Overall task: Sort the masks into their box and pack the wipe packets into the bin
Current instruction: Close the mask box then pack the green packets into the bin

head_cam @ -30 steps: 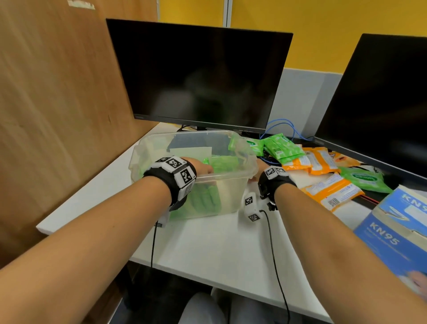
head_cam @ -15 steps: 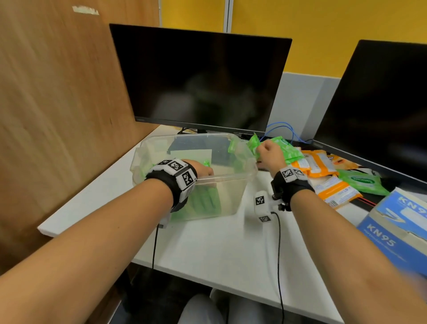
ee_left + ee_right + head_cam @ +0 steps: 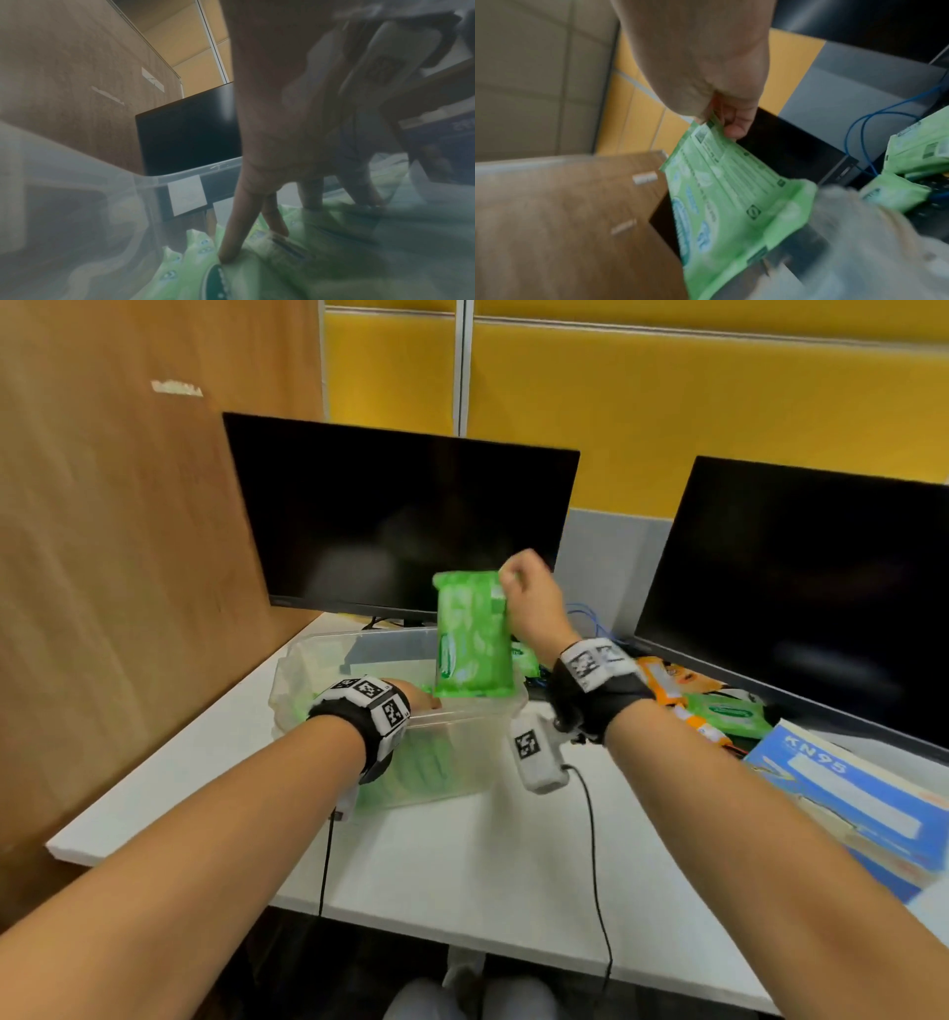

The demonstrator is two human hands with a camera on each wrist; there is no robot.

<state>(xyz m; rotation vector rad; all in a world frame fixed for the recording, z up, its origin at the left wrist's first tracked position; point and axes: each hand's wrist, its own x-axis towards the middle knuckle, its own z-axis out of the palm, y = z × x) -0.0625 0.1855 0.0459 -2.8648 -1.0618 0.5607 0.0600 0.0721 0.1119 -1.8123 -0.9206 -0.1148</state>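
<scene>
The right hand pinches a green wipe packet by its top corner, so the packet hangs upright below the fingers, its lower end just above the right rim of the clear bin. In the right wrist view the thumb and fingers close on the packet's sealed edge, a narrow grip on thin film that looks light rather than firm.

The left hand reaches down inside the bin. In the left wrist view its fingers are straight and spread, their tips pressing on the green packets that already lie on the bin's floor. It holds nothing; it seems to flatten or steady the layer.

As for progress, several green packets are in the bin, and this one looks about to join them, beside the pressing left fingers. More remain to the right of the right wrist: orange packets and further green ones lie heaped on the desk before the second monitor. The wipe part therefore looks somewhere in its middle.

The blue mask box lies beyond the right forearm, at the desk's edge. No loose masks show clearly, so how far that part stands I cannot tell.
</scene>
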